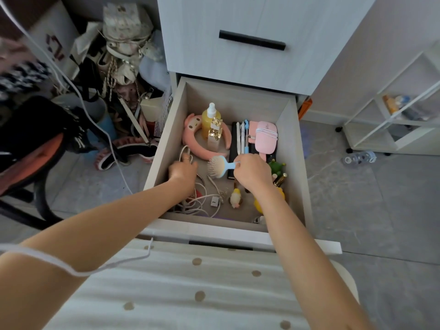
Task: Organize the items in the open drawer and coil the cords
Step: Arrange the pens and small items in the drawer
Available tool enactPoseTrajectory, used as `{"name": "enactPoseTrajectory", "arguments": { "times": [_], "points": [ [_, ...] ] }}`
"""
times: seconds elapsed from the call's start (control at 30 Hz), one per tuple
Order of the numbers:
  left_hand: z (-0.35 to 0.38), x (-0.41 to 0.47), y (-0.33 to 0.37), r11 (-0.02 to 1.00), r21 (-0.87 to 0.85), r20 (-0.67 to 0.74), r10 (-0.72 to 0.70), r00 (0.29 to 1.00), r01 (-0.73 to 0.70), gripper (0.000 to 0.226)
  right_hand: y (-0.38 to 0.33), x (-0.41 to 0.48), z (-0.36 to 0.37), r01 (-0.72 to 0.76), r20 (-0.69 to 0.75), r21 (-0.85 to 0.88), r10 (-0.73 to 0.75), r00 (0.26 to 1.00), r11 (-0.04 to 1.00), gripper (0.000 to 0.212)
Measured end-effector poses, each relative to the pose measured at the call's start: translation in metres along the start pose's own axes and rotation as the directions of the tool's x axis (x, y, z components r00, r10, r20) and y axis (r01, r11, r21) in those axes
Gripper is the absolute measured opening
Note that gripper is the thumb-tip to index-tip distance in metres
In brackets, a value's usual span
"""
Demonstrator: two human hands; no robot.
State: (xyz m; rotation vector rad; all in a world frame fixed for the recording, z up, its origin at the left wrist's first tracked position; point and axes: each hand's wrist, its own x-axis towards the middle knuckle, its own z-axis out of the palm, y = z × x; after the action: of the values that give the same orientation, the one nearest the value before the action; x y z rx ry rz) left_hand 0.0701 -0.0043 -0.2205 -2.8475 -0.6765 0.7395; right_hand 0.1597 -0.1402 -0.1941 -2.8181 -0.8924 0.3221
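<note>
Nearest the camera, both bare forearms reach forward and down over a pale spotted cloth (181, 289) into the open drawer (164, 129), whose front edge lies just beyond the cloth. In the drawer's near left corner lies a loose tangle of white cords (197, 203), uncoiled, with a small white plug (214, 201) beside it; a small yellow and white figure (235, 198) lies just right of the plug, and a yellow toy (259, 206) shows partly under the right forearm. The left hand (182, 171) is lowered palm down over the left side of the drawer floor, its grip closed on a white cord loop (184, 153) that rises past the fingertips. The right hand (252, 172) is knuckles up at the drawer's middle, its grip pinched on the light blue handle of a hairbrush (217, 166), whose round bristled head points left and tilts toward the drawer floor. Just right of that hand stands a green cactus-like figure (277, 167). Farther in, a pink plush headband (197, 141) curves around a yellow bottle (209, 122) with a white cap and a gold-topped bottle (214, 136). To their right a row of pens (242, 136) lies beside a pink case (265, 138) wrapped with a white cord. Beyond the drawer is the closed drawer front above, with a black handle (252, 40).
</note>
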Motion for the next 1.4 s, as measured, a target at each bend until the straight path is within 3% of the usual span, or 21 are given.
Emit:
{"name": "enactPoseTrajectory", "arguments": {
  "times": [0.1,0.27,0.37,0.5,0.7,0.8,0.9,1.0,1.07,1.13,1.3,1.4],
  "points": [
    [-0.015,-0.017,-0.008,1.0,0.006,-0.112,0.018,0.994,-0.017,0.046,0.002,0.002,0.004,0.005,0.022,-0.032,-0.004,1.0,0.999,0.027],
    [-0.04,-0.049,-0.044,0.997,0.076,-0.386,0.024,0.922,0.006,0.062,0.002,0.011,0.014,0.091,0.026,-0.119,-0.088,0.996,0.989,0.025],
    [-0.035,-0.058,-0.064,0.999,-0.033,-0.457,-0.013,0.89,-0.002,0.056,-0.006,0.015,0.02,0.207,0.087,-0.207,-0.193,0.977,0.956,0.027],
    [-0.022,-0.062,-0.073,0.94,-0.295,-0.479,0.009,0.878,-0.171,0.046,-0.018,0.025,0.029,0.266,0.186,-0.337,-0.214,0.959,0.903,0.026],
    [-0.012,-0.068,-0.078,0.894,-0.392,-0.542,-0.033,0.84,-0.218,0.036,-0.044,0.031,0.038,0.313,0.273,-0.423,-0.209,0.939,0.851,0.027],
    [-0.007,-0.071,-0.08,0.875,-0.418,-0.575,-0.047,0.817,-0.244,0.032,-0.039,0.033,0.047,0.281,0.208,-0.379,-0.215,0.954,0.882,0.037],
    [-0.003,-0.072,-0.078,0.878,-0.416,-0.587,-0.061,0.807,-0.237,0.032,-0.037,0.032,0.054,0.347,0.142,-0.273,-0.319,0.937,0.897,0.05],
    [-0.001,-0.072,-0.077,0.879,-0.418,-0.586,-0.069,0.807,-0.228,0.033,-0.05,0.03,0.06,0.44,0.173,-0.191,-0.411,0.895,0.877,0.034],
    [0.0,-0.071,-0.077,0.882,-0.411,-0.589,-0.065,0.805,-0.229,0.034,-0.06,0.033,0.069,0.418,0.232,-0.161,-0.378,0.896,0.894,0.022],
    [0.0,-0.071,-0.076,0.885,-0.405,-0.593,-0.061,0.803,-0.232,0.035,-0.068,0.034,0.078,0.357,0.263,-0.114,-0.318,0.911,0.927,0.027],
    [-0.001,-0.071,-0.075,0.889,-0.394,-0.592,-0.053,0.804,-0.232,0.038,-0.09,0.034,0.087,0.241,0.141,-0.113,-0.225,0.964,0.964,0.03],
    [-0.001,-0.071,-0.075,0.891,-0.393,-0.585,-0.051,0.809,-0.228,0.039,-0.102,0.032,0.092,0.209,0.181,-0.111,-0.187,0.966,0.972,0.03]
  ]
}}
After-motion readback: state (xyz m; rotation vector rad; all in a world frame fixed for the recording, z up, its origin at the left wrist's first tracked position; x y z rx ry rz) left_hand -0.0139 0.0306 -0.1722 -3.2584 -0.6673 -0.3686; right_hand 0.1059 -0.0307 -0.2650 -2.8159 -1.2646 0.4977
